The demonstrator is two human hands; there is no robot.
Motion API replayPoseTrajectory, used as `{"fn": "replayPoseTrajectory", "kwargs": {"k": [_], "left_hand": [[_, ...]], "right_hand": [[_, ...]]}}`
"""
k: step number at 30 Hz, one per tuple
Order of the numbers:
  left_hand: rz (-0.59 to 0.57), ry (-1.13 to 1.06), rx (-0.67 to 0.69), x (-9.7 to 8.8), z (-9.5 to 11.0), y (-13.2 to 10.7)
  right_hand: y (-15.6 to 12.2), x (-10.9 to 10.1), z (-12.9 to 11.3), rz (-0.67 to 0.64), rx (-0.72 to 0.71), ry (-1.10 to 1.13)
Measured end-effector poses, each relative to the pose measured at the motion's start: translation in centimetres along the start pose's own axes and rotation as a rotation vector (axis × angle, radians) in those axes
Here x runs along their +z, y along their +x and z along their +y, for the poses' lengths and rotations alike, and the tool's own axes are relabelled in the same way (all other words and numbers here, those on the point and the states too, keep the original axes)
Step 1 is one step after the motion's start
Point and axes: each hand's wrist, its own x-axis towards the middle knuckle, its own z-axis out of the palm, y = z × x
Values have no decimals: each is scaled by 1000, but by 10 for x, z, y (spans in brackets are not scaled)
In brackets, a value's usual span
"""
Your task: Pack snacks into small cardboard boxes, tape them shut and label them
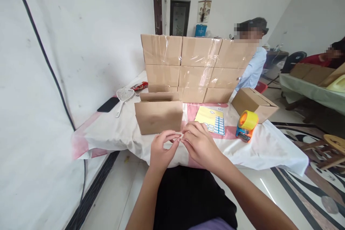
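My left hand (164,149) and my right hand (201,143) meet over the front of the table, fingertips pinched close together. Whatever is between them is too small to make out. Just beyond my left hand stands a cardboard box (159,116) with its top flaps up. Beside my right hand lies a yellow sheet of stickers (206,115) with blue-outlined labels, its near edge partly hidden by my fingers. Farther right, a tape dispenser (246,125) with a yellow roll sits on the cloth.
Stacked taped cartons (196,68) form a wall at the back of the table. Another closed box (254,104) rests at the right. A white slotted skimmer (125,96), a black phone (108,104) and a red packet (139,86) lie left. A person (253,64) is behind the cartons.
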Motion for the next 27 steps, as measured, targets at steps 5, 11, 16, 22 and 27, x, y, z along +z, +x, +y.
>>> {"fn": "replayPoseTrajectory", "kwargs": {"k": [5, 11, 16, 22, 27], "left_hand": [[225, 249, 142, -38, -25, 31], [197, 573, 345, -42, -30, 104], [66, 657, 310, -22, -45, 115], [78, 750, 247, -25, -37, 131], [-98, 892, 190, -35, -19, 166]], "right_hand": [[-7, -23, -5, 17, 109, 246], [26, -41, 10, 6, 250, 462], [68, -37, 34, -98, 305, 540], [113, -12, 76, -164, 272, 534], [138, -5, 86, -203, 201, 269]]}}
